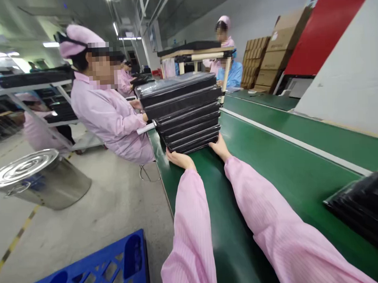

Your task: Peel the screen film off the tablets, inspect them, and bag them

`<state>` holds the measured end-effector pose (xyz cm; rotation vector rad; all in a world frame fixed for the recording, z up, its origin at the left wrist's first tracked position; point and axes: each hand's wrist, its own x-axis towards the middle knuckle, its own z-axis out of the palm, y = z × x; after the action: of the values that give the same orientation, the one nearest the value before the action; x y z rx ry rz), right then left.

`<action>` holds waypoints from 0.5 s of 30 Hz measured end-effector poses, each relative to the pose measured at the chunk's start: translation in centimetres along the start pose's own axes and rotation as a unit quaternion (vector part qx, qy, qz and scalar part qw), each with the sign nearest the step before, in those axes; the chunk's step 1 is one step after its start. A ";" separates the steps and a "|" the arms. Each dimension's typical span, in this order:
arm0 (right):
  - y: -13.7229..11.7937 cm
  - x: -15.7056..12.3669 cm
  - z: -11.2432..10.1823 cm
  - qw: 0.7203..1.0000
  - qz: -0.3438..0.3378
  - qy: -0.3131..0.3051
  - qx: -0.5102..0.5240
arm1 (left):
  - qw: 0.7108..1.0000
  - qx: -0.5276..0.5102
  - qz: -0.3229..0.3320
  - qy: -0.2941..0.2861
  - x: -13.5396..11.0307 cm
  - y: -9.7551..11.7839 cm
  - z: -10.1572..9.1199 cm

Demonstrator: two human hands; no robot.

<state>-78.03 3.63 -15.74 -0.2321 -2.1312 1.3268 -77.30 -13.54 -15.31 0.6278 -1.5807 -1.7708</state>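
Observation:
A stack of several flat black trays (188, 120), wrapped in shiny clear film, stands before me at the left part of the green bench (255, 155). The upper trays sit shifted to the left over the lower ones. My left hand (181, 159) grips the bottom left corner of the stack, its fingers partly hidden beneath it. At the bottom right corner, my right hand (220, 147) holds the stack with the fingers behind its side. Both arms reach forward in pink sleeves.
Beside the stack sits a co-worker (109, 107) in pink. More black wrapped trays (367, 204) lie at the right. A blue plastic pallet (119, 265) and a lidded metal drum (46, 181) stand on the floor at left. Behind the stack rises a raised shelf (197, 53).

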 end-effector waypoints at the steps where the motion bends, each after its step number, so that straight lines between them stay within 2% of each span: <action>1: 0.2 0.4 0.3 1.000 0.007 -0.009 -0.004 | 1.000 -0.002 -0.005 -0.005 0.3 -0.1 0.1; 5: 0.1 0.9 0.6 0.999 0.035 -0.022 -0.020 | 0.999 -0.007 -0.035 -0.019 0.5 -0.3 -0.1; 8: -0.4 -0.1 0.0 0.999 0.039 -0.021 -0.016 | 0.999 -0.010 -0.052 -0.015 0.2 -0.3 -0.2; 12: -1.1 -3.6 -1.8 0.998 0.055 0.003 -0.004 | 0.999 -0.014 -0.042 -0.026 0.1 -1.3 -0.6; 15: -1.6 -7.2 -3.5 0.996 0.078 0.030 0.007 | 0.994 -0.039 0.003 -0.100 0.2 -2.3 -1.0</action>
<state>-69.97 2.28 -16.16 -0.4350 -2.0890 1.4038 -77.06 -14.29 -17.76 0.4184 -1.6337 -1.9299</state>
